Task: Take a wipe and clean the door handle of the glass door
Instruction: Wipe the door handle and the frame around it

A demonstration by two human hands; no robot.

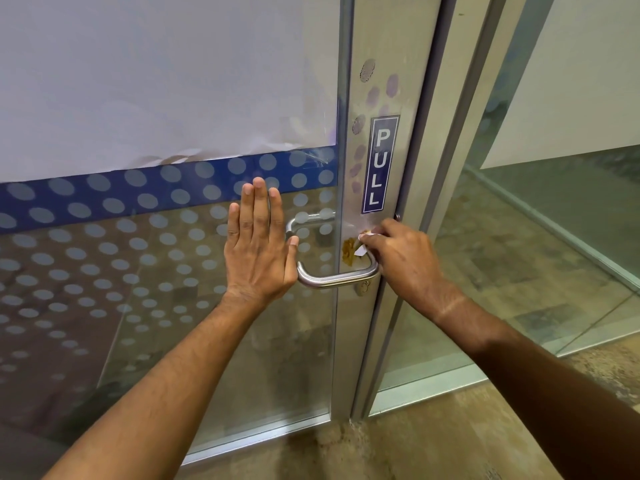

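The door handle (337, 277), a brushed steel loop, sits on the metal stile of the glass door (166, 271), just below the blue PULL sign (380, 164) and above the keyhole (364, 288). The right hand (401, 256) is clenched around a crumpled white wipe (363, 245) and presses it against the stile at the handle's upper mounting end, beside a brownish smear (349, 251); that grip likely lets the fingertips bear down on the dirt. The left hand (258, 244) lies flat and released on the glass, fingers spread and straight, thumb touching the handle's left bend, probably bracing the door so it does not swing under the rubbing. Purple fingerprint smudges (375, 95) dot the stile above the sign. The handle's own bar runs close under the right knuckles, which may crowd the wiping strokes, and the door frame (446, 168) stands just to the right.
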